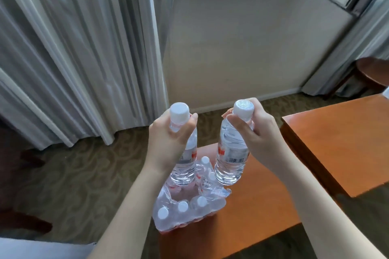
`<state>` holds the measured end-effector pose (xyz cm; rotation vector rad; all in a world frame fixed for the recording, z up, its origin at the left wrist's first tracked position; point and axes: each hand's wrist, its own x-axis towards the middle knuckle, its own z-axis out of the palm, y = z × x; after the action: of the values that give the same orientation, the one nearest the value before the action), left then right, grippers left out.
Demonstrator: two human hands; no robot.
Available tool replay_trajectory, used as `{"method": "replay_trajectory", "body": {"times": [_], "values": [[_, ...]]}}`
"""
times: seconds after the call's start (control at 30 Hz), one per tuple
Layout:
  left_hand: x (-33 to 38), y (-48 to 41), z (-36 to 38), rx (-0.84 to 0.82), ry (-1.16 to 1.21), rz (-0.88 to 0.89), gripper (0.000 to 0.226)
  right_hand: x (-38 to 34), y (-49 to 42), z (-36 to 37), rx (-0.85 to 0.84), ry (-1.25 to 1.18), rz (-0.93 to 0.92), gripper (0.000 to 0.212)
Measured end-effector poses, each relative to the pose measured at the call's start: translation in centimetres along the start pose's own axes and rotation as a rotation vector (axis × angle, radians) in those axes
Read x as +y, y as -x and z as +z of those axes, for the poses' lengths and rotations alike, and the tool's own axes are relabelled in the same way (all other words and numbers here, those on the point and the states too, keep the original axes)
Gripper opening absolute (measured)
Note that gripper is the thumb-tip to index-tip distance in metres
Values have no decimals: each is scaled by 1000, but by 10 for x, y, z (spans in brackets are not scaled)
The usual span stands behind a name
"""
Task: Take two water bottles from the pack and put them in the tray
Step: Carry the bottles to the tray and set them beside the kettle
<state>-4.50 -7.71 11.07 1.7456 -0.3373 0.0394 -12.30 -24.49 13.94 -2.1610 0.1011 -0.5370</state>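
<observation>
I hold two clear water bottles with white caps up in the air above the pack. My left hand (168, 136) grips the left bottle (184, 166) around its neck. My right hand (259, 132) grips the right bottle (231, 160) near its shoulder. Both bottles hang upright. Below them the shrink-wrapped pack (185, 210) stands on a low wooden table (252, 206), its plastic torn open at the top, with several capped bottles left inside. No tray is in view.
A second, higher wooden table (341, 143) stands to the right. Grey curtains (73, 59) hang at the left, a wall and window sill lie ahead, and patterned carpet (84, 174) covers the floor. A dark round table (372, 71) sits at the far right.
</observation>
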Motion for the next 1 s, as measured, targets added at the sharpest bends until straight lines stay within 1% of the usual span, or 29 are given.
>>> {"method": "replay_trajectory", "body": {"times": [0.2, 0.37, 0.47, 0.63, 0.8, 0.93, 1.0], "values": [[46, -1, 57, -166, -28, 105, 24, 9, 17, -69, 109, 107, -4, 38], [90, 13, 126, -280, -1, 202, 28, 24, 49, -147, 239, 161, 10, 46], [122, 32, 180, -354, 48, 244, 30, 35, 77, -206, 315, 200, 41, 45], [180, 81, 281, -495, 114, 311, 40, 51, 132, -319, 418, 217, 78, 45], [232, 145, 388, -629, 133, 394, 31, 70, 199, -426, 491, 304, 141, 40], [264, 193, 465, -749, 162, 447, 33, 87, 258, -493, 594, 350, 227, 38], [276, 213, 502, -801, 188, 463, 37, 98, 285, -522, 652, 374, 274, 43]]}}
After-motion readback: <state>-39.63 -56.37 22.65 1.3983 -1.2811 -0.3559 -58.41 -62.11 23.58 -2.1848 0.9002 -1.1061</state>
